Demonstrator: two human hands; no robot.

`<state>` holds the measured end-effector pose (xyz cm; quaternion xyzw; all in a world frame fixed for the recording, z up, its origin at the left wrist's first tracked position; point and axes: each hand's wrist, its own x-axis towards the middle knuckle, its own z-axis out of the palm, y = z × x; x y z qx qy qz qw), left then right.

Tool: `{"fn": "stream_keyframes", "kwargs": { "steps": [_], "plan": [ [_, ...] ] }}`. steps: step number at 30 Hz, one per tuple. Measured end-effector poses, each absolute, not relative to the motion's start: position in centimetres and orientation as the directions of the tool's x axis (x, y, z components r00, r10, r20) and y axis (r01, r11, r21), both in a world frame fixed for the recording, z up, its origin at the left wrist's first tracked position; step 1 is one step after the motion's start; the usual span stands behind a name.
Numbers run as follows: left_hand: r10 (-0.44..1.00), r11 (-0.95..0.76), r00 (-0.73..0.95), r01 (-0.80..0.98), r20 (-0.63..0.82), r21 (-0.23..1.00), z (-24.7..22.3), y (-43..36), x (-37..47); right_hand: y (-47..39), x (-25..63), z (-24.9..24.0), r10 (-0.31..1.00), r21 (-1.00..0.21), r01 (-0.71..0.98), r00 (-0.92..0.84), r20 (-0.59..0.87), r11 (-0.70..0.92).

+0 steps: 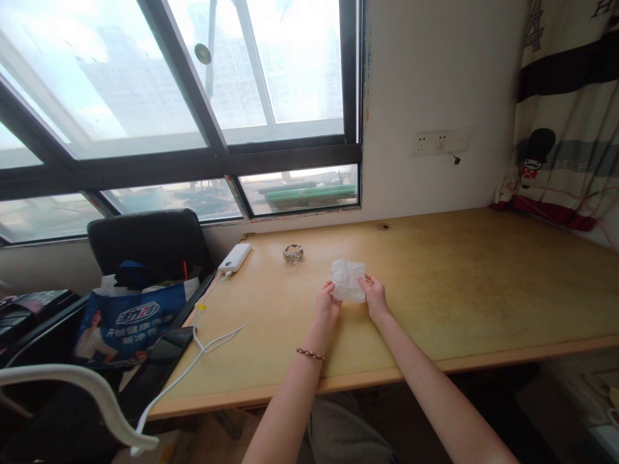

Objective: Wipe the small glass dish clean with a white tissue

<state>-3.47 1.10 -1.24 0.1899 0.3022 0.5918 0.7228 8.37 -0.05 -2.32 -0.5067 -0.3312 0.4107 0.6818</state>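
Looks like a flat-hold step: keep light, even tension on the tissue (pixel 348 278) from both side edges, since thin sheet probably tears if pulled hard. Left hand (pixel 327 303) and right hand (pixel 375 298) each pinch one side, fingers closed on it, sheet spread between them above the table (pixel 464 290). Glass bowl (pixel 293 254) sits beyond the left hand, off to its left.
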Motion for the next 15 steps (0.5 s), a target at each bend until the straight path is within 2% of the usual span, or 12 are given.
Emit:
{"fn": "stream_keyframes", "kwargs": {
  "steps": [4, 8, 11, 15],
  "plan": [
    [0.958, 0.271, 0.143, -0.732, -0.248, 0.624, -0.5, 0.8, -3.2, -0.5, 8.4, -1.8, 0.877, -0.957, -0.182, 0.464, 0.121, 0.228],
    [0.964, 0.266, 0.178, -0.626, -0.197, 0.733, -0.3, 0.3, -3.0, -0.9, 8.3, -1.2, 0.874, -0.961, -0.130, 0.460, 0.160, 0.244],
    [0.973, 0.228, 0.143, -0.571, -0.179, 0.789, -0.8, 0.3, -3.0, -1.1, 8.3, -1.1, 0.876, -0.961, -0.109, 0.446, 0.183, 0.256],
    [0.978, 0.196, 0.057, -0.575, -0.200, 0.794, -1.4, 0.6, -3.2, -1.1, 8.5, -1.1, 0.867, -0.962, -0.053, 0.447, 0.217, 0.268]
  ]
}}
